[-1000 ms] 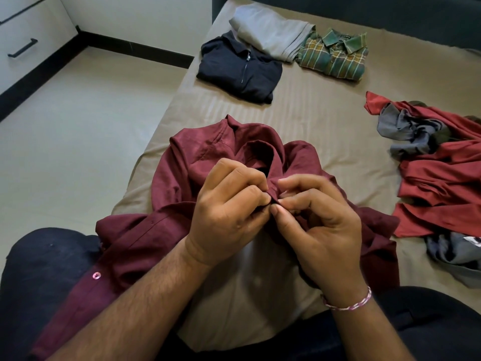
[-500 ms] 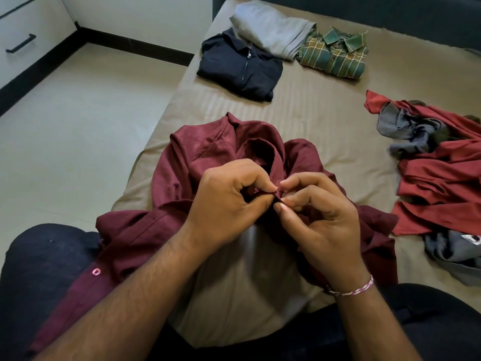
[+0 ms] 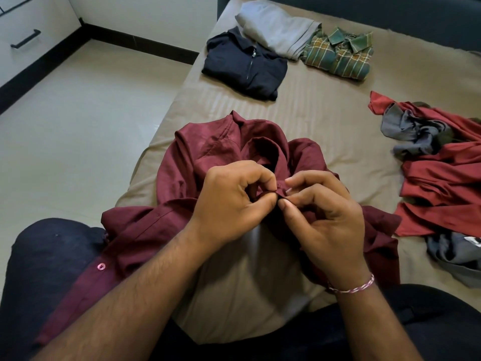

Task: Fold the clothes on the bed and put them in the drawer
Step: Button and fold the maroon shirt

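A maroon button-up shirt lies crumpled in front of me on the tan bed, one side trailing over my left leg. My left hand and my right hand meet just below the collar. Both pinch the shirt's front edges together between thumb and fingers. A white drawer front with a black handle shows at the far left across the floor.
Three folded garments sit at the far end of the bed: a dark zip top, a grey piece and a green plaid shirt. An unfolded pile of red and grey clothes lies to my right. The floor is on the left.
My fingers have shifted slightly on the shirt's front edges; the left fingers have curled in more. The shirt and the other clothes have stayed in place.
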Action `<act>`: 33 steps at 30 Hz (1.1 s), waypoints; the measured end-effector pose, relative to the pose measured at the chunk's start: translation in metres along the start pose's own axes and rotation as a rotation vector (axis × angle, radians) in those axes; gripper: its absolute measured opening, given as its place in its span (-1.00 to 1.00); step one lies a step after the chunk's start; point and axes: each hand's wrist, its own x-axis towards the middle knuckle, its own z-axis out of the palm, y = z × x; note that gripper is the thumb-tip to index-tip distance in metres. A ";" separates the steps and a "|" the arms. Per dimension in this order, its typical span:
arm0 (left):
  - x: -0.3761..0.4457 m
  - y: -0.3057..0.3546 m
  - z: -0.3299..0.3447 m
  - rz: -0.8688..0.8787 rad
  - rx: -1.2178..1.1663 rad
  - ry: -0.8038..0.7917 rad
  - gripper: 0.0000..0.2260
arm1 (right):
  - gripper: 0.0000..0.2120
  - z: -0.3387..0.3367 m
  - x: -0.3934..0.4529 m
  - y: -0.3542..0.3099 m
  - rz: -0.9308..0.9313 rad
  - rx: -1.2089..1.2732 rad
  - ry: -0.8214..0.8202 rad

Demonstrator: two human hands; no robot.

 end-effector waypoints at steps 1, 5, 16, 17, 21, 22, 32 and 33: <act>-0.001 0.000 0.000 -0.040 -0.012 -0.001 -0.87 | -0.90 0.000 0.000 0.000 -0.011 -0.033 -0.004; -0.001 0.001 0.002 -0.167 -0.042 0.000 -0.85 | -0.90 0.000 0.001 0.000 -0.036 -0.047 -0.051; 0.000 0.002 0.004 -0.155 -0.107 -0.087 -0.84 | -0.87 -0.006 0.000 0.004 0.035 0.012 -0.099; 0.000 0.001 0.003 -0.157 -0.105 -0.087 -0.85 | -0.87 -0.005 0.000 0.005 0.041 0.020 -0.103; 0.001 -0.002 0.002 -0.159 -0.076 -0.083 -0.86 | -0.89 -0.004 0.000 0.006 0.045 0.030 -0.108; 0.001 -0.002 0.003 -0.158 -0.071 -0.089 -0.87 | -0.89 -0.003 0.000 0.006 0.037 0.022 -0.109; 0.001 -0.009 0.002 -0.173 -0.010 -0.279 -0.93 | -0.88 -0.003 0.000 0.005 -0.030 -0.022 -0.117; 0.000 -0.009 0.002 -0.173 0.002 -0.282 -0.92 | -0.88 -0.003 0.000 0.005 -0.039 -0.031 -0.119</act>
